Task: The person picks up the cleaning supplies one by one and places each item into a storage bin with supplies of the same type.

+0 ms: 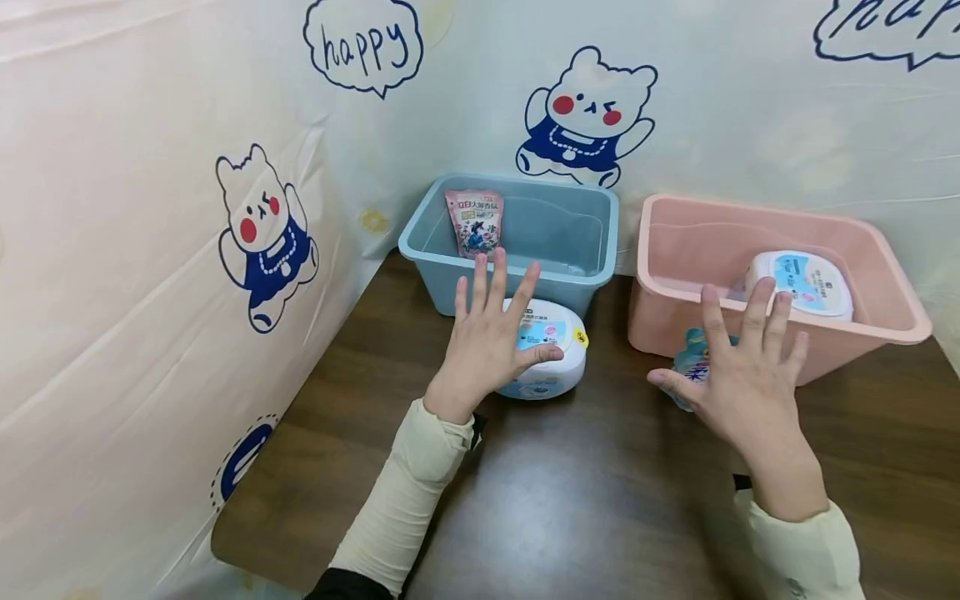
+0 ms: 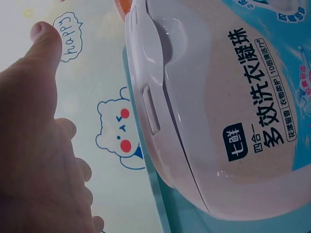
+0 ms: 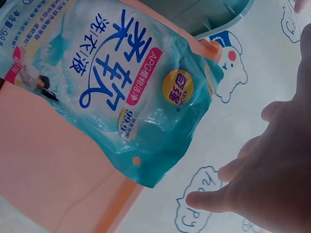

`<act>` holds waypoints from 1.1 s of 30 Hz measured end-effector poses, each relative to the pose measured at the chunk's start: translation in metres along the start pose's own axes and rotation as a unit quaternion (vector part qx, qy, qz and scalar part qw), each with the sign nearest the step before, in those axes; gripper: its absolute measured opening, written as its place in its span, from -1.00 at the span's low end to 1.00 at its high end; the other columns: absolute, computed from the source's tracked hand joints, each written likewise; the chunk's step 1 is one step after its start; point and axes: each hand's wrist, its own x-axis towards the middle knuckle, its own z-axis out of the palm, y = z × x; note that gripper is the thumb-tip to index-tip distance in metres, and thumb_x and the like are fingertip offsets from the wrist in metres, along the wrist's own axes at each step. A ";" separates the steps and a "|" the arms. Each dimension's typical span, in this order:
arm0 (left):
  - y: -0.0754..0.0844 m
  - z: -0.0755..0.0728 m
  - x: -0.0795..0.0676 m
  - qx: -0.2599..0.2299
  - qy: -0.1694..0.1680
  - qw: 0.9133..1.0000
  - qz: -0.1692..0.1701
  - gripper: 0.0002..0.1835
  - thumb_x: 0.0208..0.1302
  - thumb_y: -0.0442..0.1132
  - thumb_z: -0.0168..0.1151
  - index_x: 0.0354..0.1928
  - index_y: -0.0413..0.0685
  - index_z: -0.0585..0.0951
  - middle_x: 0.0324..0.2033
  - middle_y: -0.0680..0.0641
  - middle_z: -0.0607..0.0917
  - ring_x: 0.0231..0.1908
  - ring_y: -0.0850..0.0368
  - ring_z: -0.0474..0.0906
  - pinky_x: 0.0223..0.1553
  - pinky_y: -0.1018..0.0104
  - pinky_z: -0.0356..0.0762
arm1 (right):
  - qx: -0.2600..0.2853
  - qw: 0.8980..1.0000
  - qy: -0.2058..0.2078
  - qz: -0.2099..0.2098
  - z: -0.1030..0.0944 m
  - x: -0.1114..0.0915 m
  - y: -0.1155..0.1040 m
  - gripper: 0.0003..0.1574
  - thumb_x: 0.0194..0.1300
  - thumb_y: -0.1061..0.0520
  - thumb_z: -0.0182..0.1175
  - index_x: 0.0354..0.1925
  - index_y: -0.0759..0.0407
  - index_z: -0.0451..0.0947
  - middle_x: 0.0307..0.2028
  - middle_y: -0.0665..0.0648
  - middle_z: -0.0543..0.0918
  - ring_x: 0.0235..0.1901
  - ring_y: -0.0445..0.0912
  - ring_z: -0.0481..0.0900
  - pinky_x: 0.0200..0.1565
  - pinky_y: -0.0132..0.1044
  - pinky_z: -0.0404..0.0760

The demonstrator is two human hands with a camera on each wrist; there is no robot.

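My left hand [image 1: 483, 346], fingers spread and straight, hovers beside a white lidded tub of laundry pods [image 1: 555, 371] and partly covers it in the head view. In the left wrist view the tub [image 2: 209, 97] fills the right side, apart from the hand [image 2: 39, 136]. My right hand [image 1: 753, 379] is likewise spread, with a teal pouch of laundry detergent [image 1: 692, 346] partly hidden behind it. The right wrist view shows that pouch [image 3: 112, 87] upright against the pink bin, with the hand [image 3: 272, 170] away from it. Neither hand holds anything.
Behind the tub stands a blue bin [image 1: 517, 273] with a pink pouch [image 1: 477, 221] inside. To its right, a pink bin [image 1: 757, 308] contains another white tub [image 1: 806, 283]. Both bins stand at the back of the brown table [image 1: 540, 517], against a printed cloth [image 1: 735, 125].
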 end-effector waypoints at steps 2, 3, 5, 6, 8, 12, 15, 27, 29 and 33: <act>0.001 -0.001 0.001 0.000 -0.004 1.000 0.001 0.16 -0.07 0.64 -0.21 0.46 0.31 -0.40 0.43 -0.15 -0.45 0.36 -0.11 -0.67 0.28 -0.15 -0.50 | 0.000 1.000 -0.002 0.004 -0.002 0.000 0.001 0.66 -0.21 -0.47 0.40 0.46 -0.21 -0.56 0.37 0.16 -0.73 0.33 0.18 -0.71 0.09 0.47 -0.45; 0.001 -0.001 0.001 0.000 -0.006 1.000 0.001 0.16 -0.07 0.64 -0.21 0.45 0.32 -0.40 0.43 -0.15 -0.45 0.36 -0.11 -0.67 0.28 -0.14 -0.50 | 0.000 1.000 -0.004 0.006 -0.003 0.000 0.001 0.64 -0.20 -0.48 0.38 0.46 -0.21 -0.56 0.36 0.15 -0.74 0.32 0.17 -0.72 0.09 0.47 -0.46; 0.002 -0.003 0.003 -0.001 -0.014 1.000 0.002 0.15 -0.07 0.64 -0.22 0.45 0.33 -0.42 0.43 -0.14 -0.48 0.35 -0.10 -0.68 0.29 -0.14 -0.50 | 0.001 1.000 -0.008 0.012 -0.006 0.000 0.002 0.61 -0.16 -0.49 0.35 0.46 -0.20 -0.55 0.36 0.15 -0.75 0.32 0.16 -0.73 0.08 0.48 -0.46; 0.003 -0.004 0.003 -0.002 -0.016 1.000 0.002 0.15 -0.07 0.64 -0.23 0.44 0.33 -0.42 0.43 -0.14 -0.48 0.35 -0.10 -0.68 0.29 -0.14 -0.50 | 0.001 1.000 -0.010 0.014 -0.007 0.000 0.003 0.59 -0.14 -0.50 0.33 0.46 -0.20 -0.55 0.36 0.15 -0.75 0.32 0.16 -0.73 0.08 0.48 -0.46; 0.003 -0.005 0.004 -0.004 -0.019 1.000 0.001 0.14 -0.06 0.64 -0.23 0.44 0.34 -0.43 0.42 -0.12 -0.49 0.35 -0.10 -0.68 0.29 -0.14 -0.49 | 0.001 1.000 -0.013 0.017 -0.010 0.000 0.003 0.56 -0.12 -0.51 0.30 0.46 -0.19 -0.54 0.35 0.15 -0.75 0.31 0.15 -0.74 0.08 0.47 -0.48; 0.001 -0.009 0.003 -0.001 -0.018 1.000 -0.003 0.14 -0.06 0.65 -0.25 0.44 0.35 -0.43 0.40 -0.09 -0.55 0.36 -0.11 -0.65 0.29 -0.14 -0.49 | 0.005 1.000 -0.013 0.013 -0.013 0.001 0.003 0.57 -0.12 -0.51 0.31 0.47 -0.19 -0.53 0.35 0.16 -0.75 0.31 0.13 -0.76 0.08 0.46 -0.49; 0.000 -0.011 0.002 0.001 -0.017 1.000 -0.006 0.13 -0.06 0.65 -0.26 0.44 0.35 -0.44 0.41 -0.09 -0.53 0.36 -0.10 -0.66 0.29 -0.14 -0.49 | 0.008 1.000 -0.014 0.013 -0.015 0.001 0.002 0.56 -0.11 -0.50 0.31 0.47 -0.18 -0.53 0.35 0.15 -0.75 0.31 0.13 -0.76 0.08 0.44 -0.52; -0.007 -0.014 -0.003 -0.015 -0.012 1.000 -0.001 0.14 -0.02 0.59 -0.12 0.46 0.31 -0.39 0.40 -0.06 -0.55 0.36 -0.09 -0.65 0.29 -0.18 -0.43 | 0.027 0.999 -0.033 0.027 -0.017 -0.002 0.007 0.47 -0.02 -0.52 0.21 0.48 -0.07 -0.47 0.36 0.18 -0.74 0.31 0.14 -0.76 0.10 0.42 -0.54; -0.010 -0.014 -0.003 -0.022 -0.010 1.000 0.002 0.13 0.00 0.58 -0.10 0.46 0.32 -0.37 0.40 -0.06 -0.55 0.37 -0.09 -0.65 0.29 -0.19 -0.41 | 0.037 0.998 -0.033 0.032 -0.017 -0.003 0.009 0.43 0.04 -0.49 0.20 0.48 -0.03 -0.45 0.36 0.21 -0.71 0.31 0.15 -0.75 0.12 0.40 -0.52; -0.019 -0.011 -0.006 -0.040 -0.014 0.999 -0.001 0.11 0.02 0.56 -0.08 0.46 0.36 -0.38 0.41 -0.06 -0.52 0.37 -0.06 -0.63 0.29 -0.18 -0.38 | 0.077 0.996 -0.030 0.040 -0.019 -0.007 0.013 0.36 0.12 -0.35 0.24 0.49 0.00 -0.42 0.39 0.28 -0.63 0.34 0.29 -0.61 0.16 0.40 -0.40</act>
